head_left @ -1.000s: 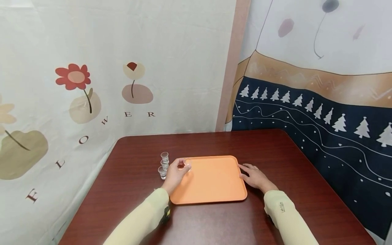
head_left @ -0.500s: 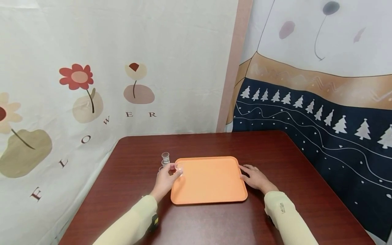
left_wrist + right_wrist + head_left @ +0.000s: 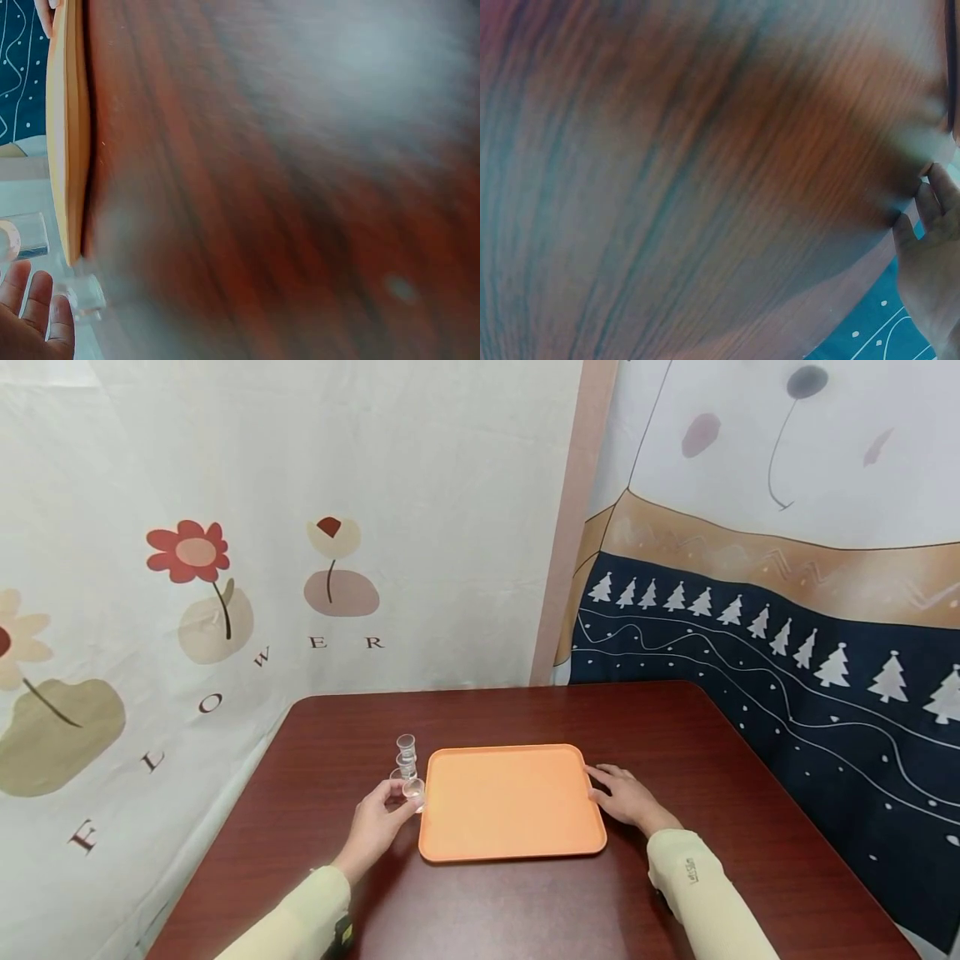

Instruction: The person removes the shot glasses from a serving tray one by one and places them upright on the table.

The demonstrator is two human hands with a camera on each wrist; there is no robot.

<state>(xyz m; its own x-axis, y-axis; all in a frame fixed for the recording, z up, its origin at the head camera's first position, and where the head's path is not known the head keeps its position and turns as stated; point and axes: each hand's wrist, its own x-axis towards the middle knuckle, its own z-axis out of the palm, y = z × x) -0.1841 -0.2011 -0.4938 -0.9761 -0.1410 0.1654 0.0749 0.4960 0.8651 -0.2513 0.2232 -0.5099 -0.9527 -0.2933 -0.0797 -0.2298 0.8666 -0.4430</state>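
My left hand [image 3: 396,802] pinches a small clear glass [image 3: 414,788] just off the left edge of the orange tray [image 3: 510,802], low over the dark wooden table [image 3: 480,718]. Two more clear glasses [image 3: 406,746] stand in a row right behind it. In the left wrist view the held glass [image 3: 86,296] is at my fingertips [image 3: 37,300], another glass [image 3: 22,236] is beyond it, and the tray's edge [image 3: 64,135] runs alongside. My right hand [image 3: 611,785] lies flat against the tray's right rim, fingers straight. The right hand [image 3: 930,255] shows at the right wrist view's edge.
The tray holds nothing. Fabric hangings with flowers [image 3: 187,552] and a tree pattern [image 3: 750,627] close off the table's far and right sides. The table's left edge [image 3: 247,793] runs close to the glasses.
My left hand has carried the small glass from the tray's far left corner leftward and back, off the tray, to beside the other glasses. The right hand has stayed put.
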